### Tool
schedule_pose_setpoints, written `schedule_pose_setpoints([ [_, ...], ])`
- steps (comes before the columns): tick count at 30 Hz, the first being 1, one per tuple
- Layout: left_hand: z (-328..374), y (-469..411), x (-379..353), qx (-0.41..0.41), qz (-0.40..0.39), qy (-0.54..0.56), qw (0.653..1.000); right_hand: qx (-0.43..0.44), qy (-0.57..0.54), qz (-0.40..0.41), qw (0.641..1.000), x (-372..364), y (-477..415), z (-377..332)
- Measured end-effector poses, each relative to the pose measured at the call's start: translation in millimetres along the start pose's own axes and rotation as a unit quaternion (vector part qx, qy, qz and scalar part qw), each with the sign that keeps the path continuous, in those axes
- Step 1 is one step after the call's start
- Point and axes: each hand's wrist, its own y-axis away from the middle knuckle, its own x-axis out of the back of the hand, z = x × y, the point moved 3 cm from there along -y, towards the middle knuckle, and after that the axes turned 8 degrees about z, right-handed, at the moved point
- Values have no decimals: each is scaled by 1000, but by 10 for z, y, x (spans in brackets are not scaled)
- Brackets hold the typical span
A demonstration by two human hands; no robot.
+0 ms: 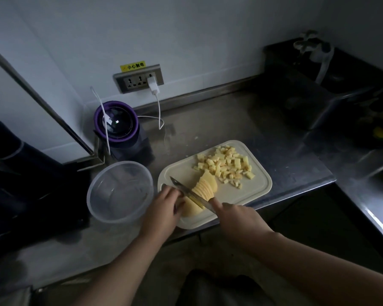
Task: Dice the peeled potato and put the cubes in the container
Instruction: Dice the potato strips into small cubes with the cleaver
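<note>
Steel counter (230, 120): clear container (97, 191) beside board (248, 193) of potato cubes (226, 166).

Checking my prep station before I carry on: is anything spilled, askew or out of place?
Nothing spilled: potato cubes all lie on the cutting board. The board sits angled, its near corner close to the front edge of the counter.
</note>
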Motion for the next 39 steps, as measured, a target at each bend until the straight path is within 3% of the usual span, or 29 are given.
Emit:
schedule_pose_setpoints([
  [2,-20,67,-114,-8,-47,-41,998,5,13,3,1000,-34,11,-51],
  [10,-8,35,-221,-7,-70,-69,995,9,41,0,999,-123,37,-111],
  [35,-72,-32,-244,16,-81,-3,997,-14,6,-63,998,-292,-35,45],
  [39,-27,-221,150,74,33,68,994,-23,1,-60,998,-282,-21,57],
])
